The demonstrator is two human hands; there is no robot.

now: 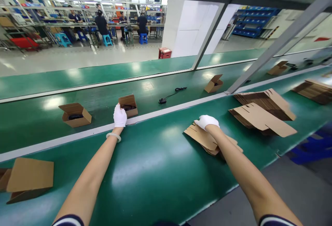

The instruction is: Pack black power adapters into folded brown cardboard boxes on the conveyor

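Note:
My left hand, in a white glove, is at the left side of a small open carton on the belt beyond the white rail; its fingers are closed on the carton's edge. Something black and coiled lies inside that carton. My right hand, also gloved, rests on a small pile of flat folded cardboard on the near green surface, its fingers curled over the far edge. A black adapter with its cable lies on the belt between and beyond my hands.
Another open carton holding a black cable stands left on the belt, one farther right. Flat cardboard stacks lie at right, an open box at near left. A metal post rises from the rail. Several people sit in the background.

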